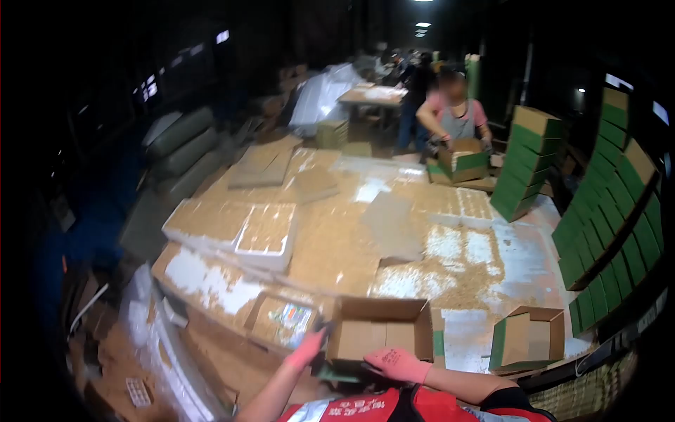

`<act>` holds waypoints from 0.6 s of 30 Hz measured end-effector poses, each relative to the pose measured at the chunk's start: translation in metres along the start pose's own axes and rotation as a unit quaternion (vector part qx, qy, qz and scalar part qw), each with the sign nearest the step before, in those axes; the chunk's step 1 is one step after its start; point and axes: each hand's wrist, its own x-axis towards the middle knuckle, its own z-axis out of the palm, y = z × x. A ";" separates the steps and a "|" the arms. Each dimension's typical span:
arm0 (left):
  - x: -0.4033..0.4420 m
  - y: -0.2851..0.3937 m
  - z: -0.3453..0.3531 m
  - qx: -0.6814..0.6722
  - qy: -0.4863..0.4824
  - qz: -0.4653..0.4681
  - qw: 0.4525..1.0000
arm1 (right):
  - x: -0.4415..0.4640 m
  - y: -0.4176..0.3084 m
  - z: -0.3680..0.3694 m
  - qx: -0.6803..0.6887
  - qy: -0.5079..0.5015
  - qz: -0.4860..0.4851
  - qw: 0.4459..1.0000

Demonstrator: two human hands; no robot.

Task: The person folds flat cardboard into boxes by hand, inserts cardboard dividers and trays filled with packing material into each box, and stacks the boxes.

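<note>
An open cardboard box (382,311) stands in front of me at the near edge of the table, its inside bare. My left hand (309,346), in a pink glove, is closed at the box's left wall, with its fingertips partly hidden. On the near rim lies my right hand (398,364), also gloved in pink, its fingers bent over the cardboard edge. Just left of the box is a shallow brown carton (259,318) holding a colourful printed sheet or packet (292,318). Another open green-and-brown box (510,337) stands to the right.
Brown granules cover much of the table (478,337). A white block-like tray (281,261) and cardboard sheets (394,225) lie on it. Green cartons (524,162) are stacked at right. Across the table a person (457,116) handles a green-and-brown box (470,167). Plastic wrapping (151,330) lies at left.
</note>
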 end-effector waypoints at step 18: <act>0.045 -0.056 0.043 0.147 -0.030 0.059 0.987 | 0.409 0.076 -0.003 0.413 0.280 0.296 0.815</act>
